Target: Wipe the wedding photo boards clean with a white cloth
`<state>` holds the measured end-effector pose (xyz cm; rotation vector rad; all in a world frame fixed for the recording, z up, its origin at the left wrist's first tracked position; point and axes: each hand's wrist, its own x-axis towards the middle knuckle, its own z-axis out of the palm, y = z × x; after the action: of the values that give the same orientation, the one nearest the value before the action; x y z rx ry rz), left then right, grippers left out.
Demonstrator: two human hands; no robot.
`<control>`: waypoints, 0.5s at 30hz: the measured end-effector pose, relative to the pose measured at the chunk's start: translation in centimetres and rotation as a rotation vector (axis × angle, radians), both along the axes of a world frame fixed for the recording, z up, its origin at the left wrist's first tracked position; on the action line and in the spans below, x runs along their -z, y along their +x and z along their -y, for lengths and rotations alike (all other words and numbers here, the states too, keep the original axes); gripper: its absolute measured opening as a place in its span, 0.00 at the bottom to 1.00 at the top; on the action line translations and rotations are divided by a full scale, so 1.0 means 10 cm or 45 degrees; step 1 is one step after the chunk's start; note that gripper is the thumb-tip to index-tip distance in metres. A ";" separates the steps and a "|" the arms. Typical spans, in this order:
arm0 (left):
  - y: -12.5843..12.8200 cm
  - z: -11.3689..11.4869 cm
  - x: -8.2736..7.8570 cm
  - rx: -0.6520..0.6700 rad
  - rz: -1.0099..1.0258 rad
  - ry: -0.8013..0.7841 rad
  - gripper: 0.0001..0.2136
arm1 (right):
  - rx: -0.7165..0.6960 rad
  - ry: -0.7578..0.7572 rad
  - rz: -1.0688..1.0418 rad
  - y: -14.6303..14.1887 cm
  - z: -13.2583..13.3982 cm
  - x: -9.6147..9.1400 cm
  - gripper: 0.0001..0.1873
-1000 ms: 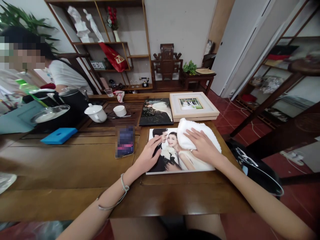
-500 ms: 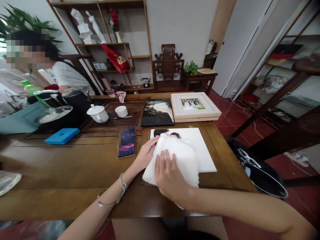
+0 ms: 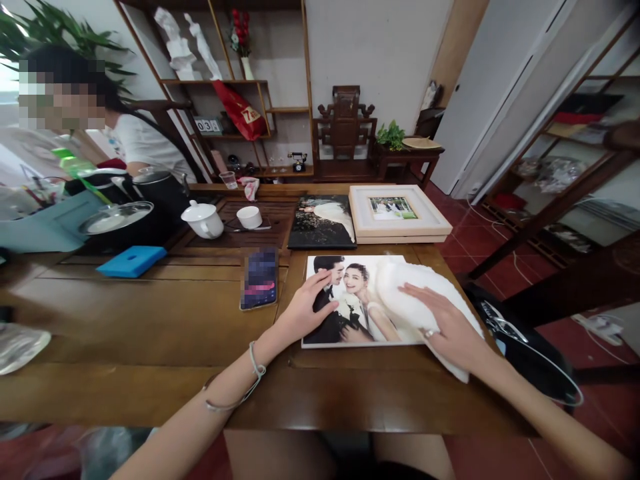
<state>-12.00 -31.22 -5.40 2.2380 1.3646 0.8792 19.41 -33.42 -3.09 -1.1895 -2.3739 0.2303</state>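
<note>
A large wedding photo print [image 3: 350, 303] lies flat on the wooden table [image 3: 150, 320] in front of me. My left hand [image 3: 305, 312] rests on its left edge with fingers spread flat, holding it still. My right hand [image 3: 447, 327] presses flat on a white cloth [image 3: 415, 293] that covers the print's right side and hangs past the right edge.
A phone [image 3: 260, 279] lies left of the print. Behind it are a dark photo print [image 3: 323, 223] and a white framed photo [image 3: 397, 213]. A tea tray with teapot [image 3: 203, 220] and cup [image 3: 249, 217], a blue box [image 3: 131, 260] and a seated person [image 3: 135, 143] are at the left. A black bag [image 3: 525, 347] sits right of the table.
My right hand slid the white cloth from the print's lower left across to its right side, uncovering the couple's picture. My left hand stayed on the left edge.
</note>
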 end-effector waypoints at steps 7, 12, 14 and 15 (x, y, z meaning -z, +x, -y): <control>0.02 0.00 -0.04 0.125 0.154 0.043 0.19 | -0.051 -0.380 -0.232 -0.68 -0.60 -0.32 0.16; 0.02 0.00 -0.04 0.104 0.156 0.040 0.16 | -0.195 -0.532 -0.242 -1.38 -0.87 -0.47 0.16; 0.01 0.00 -0.04 0.110 0.135 0.041 0.15 | -0.210 -0.472 -0.228 -1.51 -0.90 -0.46 0.13; 0.00 0.00 -0.04 0.115 0.126 0.044 0.14 | -0.215 -0.445 -0.219 -1.53 -0.89 -0.45 0.12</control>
<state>-11.96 -31.19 -5.02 2.2311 1.2032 0.9755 4.15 -24.55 1.41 -1.0638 -2.3420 0.7981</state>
